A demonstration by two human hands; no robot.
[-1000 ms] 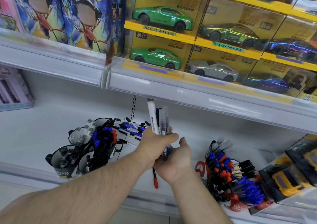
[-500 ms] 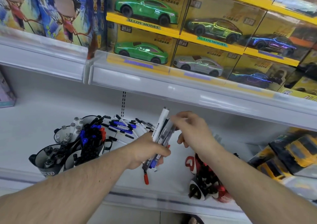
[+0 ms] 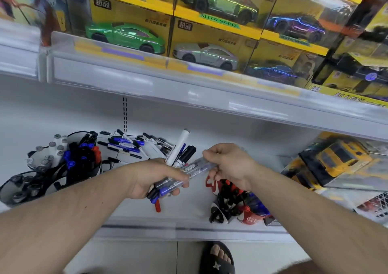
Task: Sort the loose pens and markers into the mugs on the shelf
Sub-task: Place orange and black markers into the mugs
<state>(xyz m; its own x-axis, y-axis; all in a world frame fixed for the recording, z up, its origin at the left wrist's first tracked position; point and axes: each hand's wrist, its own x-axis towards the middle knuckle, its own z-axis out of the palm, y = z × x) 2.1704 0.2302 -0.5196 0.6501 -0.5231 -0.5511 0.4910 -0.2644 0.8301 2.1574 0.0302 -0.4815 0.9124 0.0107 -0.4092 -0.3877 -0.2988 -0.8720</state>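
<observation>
My left hand (image 3: pixel 151 176) grips a bundle of pens and markers (image 3: pixel 178 156), among them a thick white marker pointing up. My right hand (image 3: pixel 230 163) pinches a clear-barrelled pen (image 3: pixel 197 167) whose other end still lies in that bundle. A pile of loose pens (image 3: pixel 128 142) lies at the back of the white shelf (image 3: pixel 189 204). On the left stand black mugs (image 3: pixel 48 168) packed with markers. Below my right wrist stand red and black mugs (image 3: pixel 235 202) of pens, partly hidden by that wrist.
Boxed yellow toy vehicles (image 3: pixel 336 160) sit on the shelf at the right. The upper shelf edge (image 3: pixel 189 93) overhangs the work area, with boxed model cars (image 3: pixel 201 51) above. My sandalled foot (image 3: pixel 218 259) shows on the floor below the shelf lip.
The bundle in my left hand has tilted from upright toward the right. My right hand came from beneath the bundle, swung over it, and now pinches one clear pen.
</observation>
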